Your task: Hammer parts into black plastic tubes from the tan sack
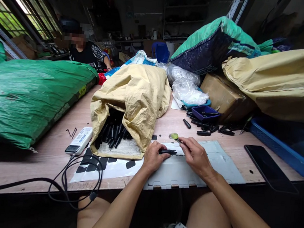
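Observation:
My left hand point(153, 156) is closed on a slim black pen-shaped part point(167, 151), holding it low over a grey-white board point(217, 163) at the table's front. In my right hand point(195, 154) is what looks like a small hammer point(175, 136) with a rounded yellow-green head. That head is raised just above and beyond the black part, not touching it. Left of my hands, a beige cloth sack point(143, 95) lies with its mouth towards me. Many similar black parts point(113, 135) fill the opening.
Loose black pieces point(204, 126) lie around a small purple tray point(206, 112) beyond my right hand. A phone point(267, 166) and a blue basket point(280, 148) are at right. A white power bank point(81, 141) with a cable point(65, 181) and a green sack point(35, 99) are left. A person point(86, 52) sits across.

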{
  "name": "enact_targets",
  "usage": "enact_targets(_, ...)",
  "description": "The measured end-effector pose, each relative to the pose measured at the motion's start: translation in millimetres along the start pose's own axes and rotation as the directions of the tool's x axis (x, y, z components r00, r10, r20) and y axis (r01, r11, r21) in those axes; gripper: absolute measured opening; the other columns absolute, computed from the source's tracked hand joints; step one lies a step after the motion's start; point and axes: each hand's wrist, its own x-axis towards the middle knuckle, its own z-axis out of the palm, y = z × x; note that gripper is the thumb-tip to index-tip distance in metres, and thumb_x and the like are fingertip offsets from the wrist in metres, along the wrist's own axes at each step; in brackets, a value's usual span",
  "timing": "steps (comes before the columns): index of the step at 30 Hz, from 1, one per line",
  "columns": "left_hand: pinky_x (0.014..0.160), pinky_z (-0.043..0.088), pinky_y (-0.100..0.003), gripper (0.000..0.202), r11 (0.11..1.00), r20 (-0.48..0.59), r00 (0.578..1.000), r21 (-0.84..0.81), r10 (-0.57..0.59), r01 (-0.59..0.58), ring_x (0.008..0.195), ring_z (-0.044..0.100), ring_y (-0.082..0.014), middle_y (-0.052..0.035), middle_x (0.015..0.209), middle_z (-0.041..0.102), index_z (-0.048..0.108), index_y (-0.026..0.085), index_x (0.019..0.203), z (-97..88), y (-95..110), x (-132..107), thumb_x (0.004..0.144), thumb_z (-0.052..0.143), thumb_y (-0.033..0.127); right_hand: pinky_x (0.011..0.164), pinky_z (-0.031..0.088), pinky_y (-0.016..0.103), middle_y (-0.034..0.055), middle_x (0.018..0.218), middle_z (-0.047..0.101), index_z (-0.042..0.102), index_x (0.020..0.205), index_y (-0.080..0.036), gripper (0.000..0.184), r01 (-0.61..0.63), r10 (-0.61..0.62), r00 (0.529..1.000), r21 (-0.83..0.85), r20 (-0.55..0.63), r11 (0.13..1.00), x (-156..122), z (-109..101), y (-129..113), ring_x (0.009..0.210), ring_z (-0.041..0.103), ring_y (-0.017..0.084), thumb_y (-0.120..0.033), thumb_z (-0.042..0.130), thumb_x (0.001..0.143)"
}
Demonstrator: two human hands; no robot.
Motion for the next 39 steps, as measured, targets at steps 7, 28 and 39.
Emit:
enact_targets(7, 0.087, 0.043, -0.035, 0.016, 1.000, -0.004, 1.000, -0.018, -0.011, 0.011, 0.098, 0.057, -0.0212, -0.0009, 0.093, 0.062, 0.076, 0.024, 0.093, 0.5, -0.9, -0.7, 0.079, 0.083, 0.025, 0.083, 0.055, 0.028, 0.0047, 0.100, 0.069, 0.064, 0.136, -0.029, 0.038, 0.070, -0.070, 0.996, 0.015, 0.057, 0.997, -15.9, 4.4, -28.9, 0.092, 0.068, 0.017, -0.024, 0.044, 0.104)
enact_targets(28, 0.087, 0.042, -0.034, 0.015, 1.000, -0.025, 1.000, -0.007, 0.002, -0.002, 0.098, 0.056, -0.0208, -0.0008, 0.093, 0.062, 0.075, 0.023, 0.091, 3.3, -2.9, -1.5, 0.078, 0.083, 0.024, 0.087, 0.052, 0.029, 0.0042, 0.109, 0.070, 0.064, 0.134, -0.028, 0.035, -0.082, 0.085, 0.996, -0.099, 0.019, 0.992, -8.7, -8.4, 1.6, 0.101, 0.068, 0.018, -0.030, 0.046, 0.104)
enact_targets(39, 0.086, 0.041, -0.034, 0.018, 0.999, -0.024, 0.999, 0.029, 0.022, -0.021, 0.096, 0.055, -0.0213, -0.0005, 0.096, 0.063, 0.067, 0.022, 0.091, 0.6, 0.0, -3.2, 0.078, 0.079, 0.018, 0.087, 0.042, 0.035, 0.0063, 0.096, 0.065, 0.072, 0.119, -0.024, 0.029, -0.058, 0.088, 0.995, -0.432, 0.049, 0.900, 2.6, 21.0, 62.5, 0.097, 0.057, 0.023, -0.025, 0.052, 0.098)
